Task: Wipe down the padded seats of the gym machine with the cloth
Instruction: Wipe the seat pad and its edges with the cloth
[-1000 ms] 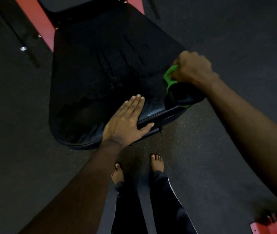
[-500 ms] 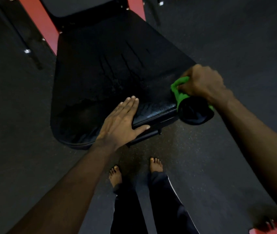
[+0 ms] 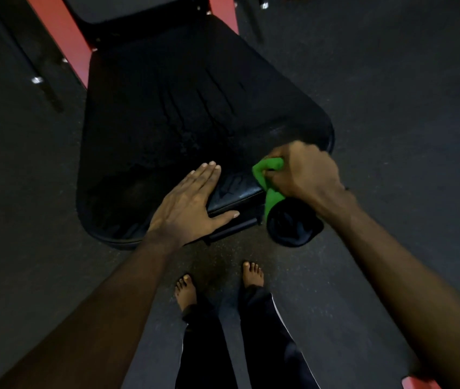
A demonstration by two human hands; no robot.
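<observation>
Midway through a wipe-down, a person stands barefoot over the black padded seat [image 3: 195,108] of a gym machine, seen from the head camera. The right hand [image 3: 304,172] is clenched round a green cloth [image 3: 269,178] and presses it on the seat's near right corner, at the front edge. A dark fold, seemingly part of the same cloth, hangs below the rim over the floor [image 3: 391,80]. The left hand [image 3: 192,203] lies released, fingers straight, palm flat on the seat's near edge just beside the cloth, apparently bracing.

Dark streaks mark the middle of the pad; whether they are damp or creases cannot be told. The step in hand looks to be the front edge of this seat. Carrying the stroke leftward along that edge would call for the left hand to lift or slide clear, since it covers that stretch. A second pad [image 3: 127,7], between the red frame [image 3: 63,37] bars at the top, would need a longer reach.
</observation>
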